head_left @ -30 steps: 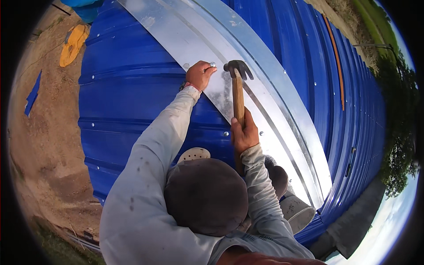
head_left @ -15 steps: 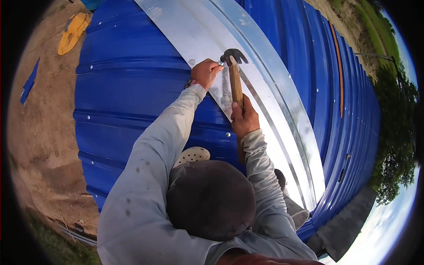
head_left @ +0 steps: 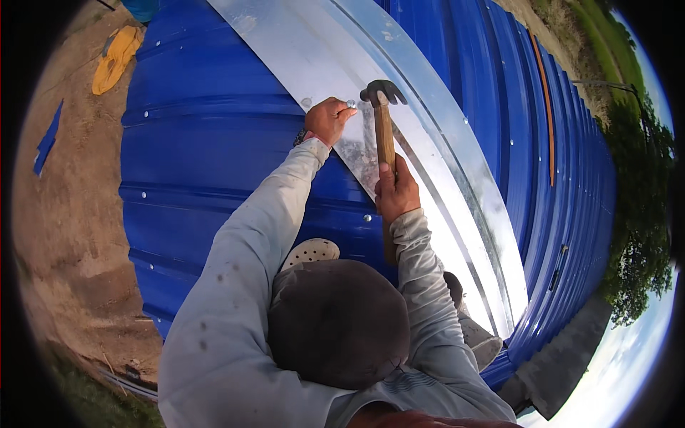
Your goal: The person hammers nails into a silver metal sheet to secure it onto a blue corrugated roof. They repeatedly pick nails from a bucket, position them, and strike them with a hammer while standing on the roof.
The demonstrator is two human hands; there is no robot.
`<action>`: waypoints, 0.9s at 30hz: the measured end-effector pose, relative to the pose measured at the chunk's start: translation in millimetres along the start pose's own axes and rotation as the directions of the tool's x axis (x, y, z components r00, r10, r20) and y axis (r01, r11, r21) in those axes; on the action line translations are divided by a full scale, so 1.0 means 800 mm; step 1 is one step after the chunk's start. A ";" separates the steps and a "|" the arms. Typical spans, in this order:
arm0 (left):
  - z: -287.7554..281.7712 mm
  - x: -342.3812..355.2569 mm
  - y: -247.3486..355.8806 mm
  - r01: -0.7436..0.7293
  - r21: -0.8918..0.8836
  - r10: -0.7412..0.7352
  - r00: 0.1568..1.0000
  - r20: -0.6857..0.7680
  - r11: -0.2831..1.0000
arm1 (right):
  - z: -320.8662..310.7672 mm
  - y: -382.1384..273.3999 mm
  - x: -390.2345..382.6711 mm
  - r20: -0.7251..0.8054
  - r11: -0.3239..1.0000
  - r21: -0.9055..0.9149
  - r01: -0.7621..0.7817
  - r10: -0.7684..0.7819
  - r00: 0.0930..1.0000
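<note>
Nearest, at the bottom centre of the frame, a dark rounded shape [head_left: 339, 324] sits between two pale grey sleeves [head_left: 246, 214], with a beige perforated shoe [head_left: 312, 251] showing just beyond it. The sleeves run up toward the middle of the frame. There the left hand [head_left: 327, 120] has its thumb and forefinger closed in a pinch on a small silver round-headed fastener [head_left: 351, 104], which pokes out at the right of the fingertips. The right hand [head_left: 397, 192], a little lower and to the right, is wrapped around the wooden handle of a claw hammer [head_left: 385, 135]. The hammer's dark head is at upper centre, its striking face just beside the fastener with a slight gap between, its claw turned to the right.

Under the fastener and the hammer lies a shiny silver metal strip [head_left: 292, 46], slanting from the top of the frame to the lower right. Blue ribbed sheeting [head_left: 207, 150] spreads on both sides of it, dotted with fastener heads; a thin orange strip [head_left: 546, 114] lies on it at upper right.

Farther off, brown bare ground [head_left: 78, 221] fills the left, with a yellow-orange cloth-like heap [head_left: 118, 58] at upper left and a blue scrap [head_left: 48, 143] below it. Trees [head_left: 631, 200] and sky [head_left: 642, 349] edge the right.
</note>
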State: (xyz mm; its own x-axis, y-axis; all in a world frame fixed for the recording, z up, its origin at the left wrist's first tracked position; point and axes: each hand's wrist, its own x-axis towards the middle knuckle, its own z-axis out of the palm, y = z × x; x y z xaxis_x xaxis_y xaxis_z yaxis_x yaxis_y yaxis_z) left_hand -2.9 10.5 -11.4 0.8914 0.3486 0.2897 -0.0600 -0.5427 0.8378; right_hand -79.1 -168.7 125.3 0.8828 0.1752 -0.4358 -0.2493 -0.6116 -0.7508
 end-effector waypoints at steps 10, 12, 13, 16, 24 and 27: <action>-0.007 -0.005 0.017 0.101 0.014 -0.102 0.988 0.119 0.995 | -0.012 -0.017 -0.037 -0.041 0.992 -0.012 0.124 -0.124 0.991; -0.007 -0.006 0.016 0.092 0.012 -0.093 0.989 0.114 0.996 | -0.010 -0.013 -0.036 -0.053 0.991 -0.018 0.133 -0.133 0.990; -0.007 -0.007 0.014 0.098 -0.016 -0.096 0.990 0.107 0.995 | -0.009 -0.012 -0.036 -0.065 0.990 -0.023 0.141 -0.142 0.988; -0.007 -0.008 0.014 0.120 -0.027 -0.116 0.984 0.135 0.992 | -0.009 -0.010 -0.039 -0.058 0.992 0.002 0.127 -0.126 0.990; -0.025 0.002 -0.024 0.126 -0.238 -0.136 0.990 -0.025 0.963 | -0.009 -0.009 -0.046 -0.051 0.988 -0.025 0.152 -0.153 0.987; -0.026 0.006 -0.045 0.218 -0.176 -0.238 0.965 -0.107 0.960 | -0.015 -0.022 -0.054 -0.057 0.975 -0.018 0.223 -0.224 0.973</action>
State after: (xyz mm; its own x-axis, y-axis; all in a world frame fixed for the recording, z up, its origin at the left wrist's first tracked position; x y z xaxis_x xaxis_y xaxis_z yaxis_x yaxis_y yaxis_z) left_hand -6.1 47.7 -30.8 0.8264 0.5480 0.1295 0.0575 -0.3110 0.9487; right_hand -108.1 -174.6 163.6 0.9375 0.2634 -0.2273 -0.0384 -0.5710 -0.8201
